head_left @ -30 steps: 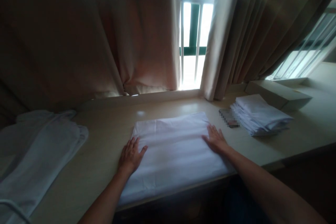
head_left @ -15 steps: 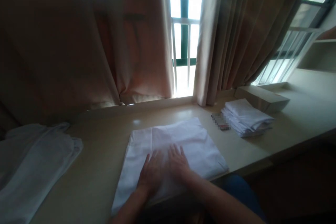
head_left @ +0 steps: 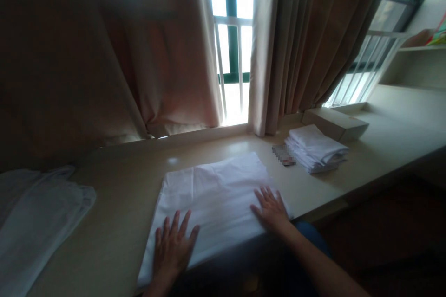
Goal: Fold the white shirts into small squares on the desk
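The left hand (head_left: 173, 247) and right hand (head_left: 272, 210), fingers spread, lie palm-down over folded white cloth (head_left: 221, 202) on the surface (head_left: 113, 209), lower center of frame, apparently smoothing it, the next move seeming to call for even pressure toward its edges.
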Action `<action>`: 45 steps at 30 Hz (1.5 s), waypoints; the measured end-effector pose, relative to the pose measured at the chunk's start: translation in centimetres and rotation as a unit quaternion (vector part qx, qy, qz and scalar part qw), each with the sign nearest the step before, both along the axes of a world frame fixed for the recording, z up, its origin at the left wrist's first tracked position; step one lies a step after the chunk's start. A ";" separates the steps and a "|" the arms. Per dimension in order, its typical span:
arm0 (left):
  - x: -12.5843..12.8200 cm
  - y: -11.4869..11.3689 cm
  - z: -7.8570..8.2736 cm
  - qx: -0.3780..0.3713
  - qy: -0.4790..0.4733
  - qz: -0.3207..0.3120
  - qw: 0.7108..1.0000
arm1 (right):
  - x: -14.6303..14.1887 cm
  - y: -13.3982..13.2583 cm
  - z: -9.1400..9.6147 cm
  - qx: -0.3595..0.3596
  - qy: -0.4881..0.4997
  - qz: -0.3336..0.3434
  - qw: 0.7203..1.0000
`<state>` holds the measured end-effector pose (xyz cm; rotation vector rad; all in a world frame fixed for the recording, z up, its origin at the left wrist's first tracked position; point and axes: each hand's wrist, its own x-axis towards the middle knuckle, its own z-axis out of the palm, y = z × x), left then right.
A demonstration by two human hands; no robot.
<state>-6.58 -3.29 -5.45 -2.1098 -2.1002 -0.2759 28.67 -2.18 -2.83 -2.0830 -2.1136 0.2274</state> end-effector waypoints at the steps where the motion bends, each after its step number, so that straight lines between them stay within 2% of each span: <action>1: -0.4 -0.2 -0.1 0.005 0.003 0.011 1.000 | 1.0 -0.1 -0.2 0.003 -0.008 -0.018 1.000; 5: -1.1 -0.7 0.1 0.014 0.022 0.050 0.998 | 2.8 -0.4 -1.0 0.016 -0.017 -0.055 0.998; 26: -0.6 -1.0 0.4 -0.006 0.026 0.078 0.997 | 2.6 -0.7 -2.1 0.041 -0.029 -0.055 0.997; 30: -0.4 -0.9 0.8 -0.009 0.015 0.086 0.996 | 2.4 -0.4 -1.7 0.038 -0.033 -0.056 0.997; 33: 1.3 -0.6 1.5 0.019 0.010 0.062 0.998 | 0.1 0.4 -0.4 0.069 -0.045 -0.041 0.996; 36: 4.3 0.6 2.3 0.035 -0.003 -0.039 0.999 | -4.5 1.7 1.4 0.116 -0.022 0.044 0.992; 38: 6.3 2.2 2.9 0.029 -0.010 -0.093 0.995 | -7.9 2.9 2.3 0.121 0.007 0.103 0.987; 41: 7.9 5.5 3.5 -0.002 -0.011 -0.107 0.994 | -11.5 5.5 2.6 0.102 0.038 0.160 0.981; 45: 6.6 9.5 3.7 -0.064 -0.007 -0.092 0.994 | -12.7 9.5 2.2 0.042 0.040 0.186 0.981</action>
